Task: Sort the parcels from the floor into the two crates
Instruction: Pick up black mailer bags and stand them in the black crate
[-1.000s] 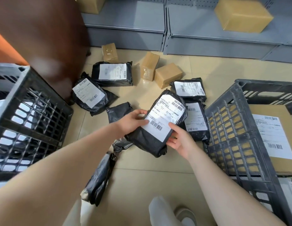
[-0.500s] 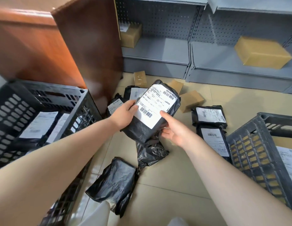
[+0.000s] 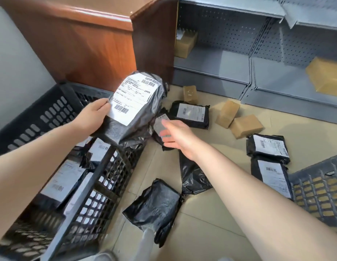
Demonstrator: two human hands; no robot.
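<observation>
Since a moment ago, the right hand (image 3: 175,134) has let go of the held parcel (image 3: 135,108) and the left hand (image 3: 92,117) alone has carried it leftward, so it is now hanging over the near rim of the left crate (image 3: 51,113). Left grip is holding the parcel by its left edge, thumb lying on the corner of the white label (image 3: 132,99), fingers hidden underneath. Its long axis is running from lower left to upper right, the upper end pointing toward the brown wooden cabinet (image 3: 100,46), label side facing up with the barcode near the thumb; the loose black plastic at the lower end is drooping toward the crate. Right grip is loose and part open, fingers spread and reaching over the floor (image 3: 230,189) toward a black parcel (image 3: 191,113) lying flat there; whether the fingertips are touching anything I cannot tell. Inside the left crate several labelled black parcels (image 3: 64,179) are lying flat. On the floor more black bags are lying, one crumpled bag (image 3: 156,206) near the bottom, two labelled ones (image 3: 267,147) stacked end to end beside the right crate (image 3: 318,187), and three small brown boxes (image 3: 245,125) near the grey shelving (image 3: 258,59).
</observation>
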